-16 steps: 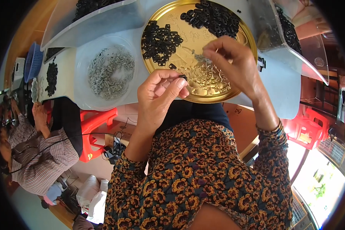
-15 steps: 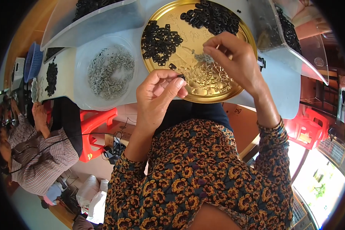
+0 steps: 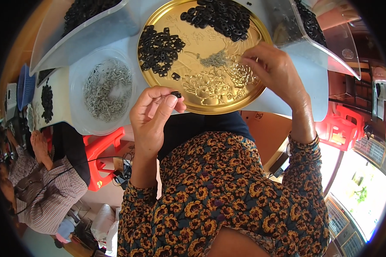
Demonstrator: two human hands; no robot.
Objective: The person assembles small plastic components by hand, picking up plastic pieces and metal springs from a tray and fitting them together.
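Fingers (image 3: 171, 101) of our left hand (image 3: 152, 115) are clamping a small black plastic piece (image 3: 176, 94) by the near-left rim of the round gold metal tray (image 3: 195, 45). Our right hand (image 3: 276, 70) is reaching beside grey metal pins (image 3: 214, 59); whether its fingers are meeting, we cannot tell.

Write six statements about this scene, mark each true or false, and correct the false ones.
1. The left hand pinches a small black part. True.
2. The right hand is at the right side of the tray. True.
3. The tray is square. False: it is round.
4. Two black piles lie on the tray. True.
5. The tub of silver pieces stands to the right of the tray. False: it stands to the left.
6. The person's sleeves are plain white. False: they are dark with a flower pattern.
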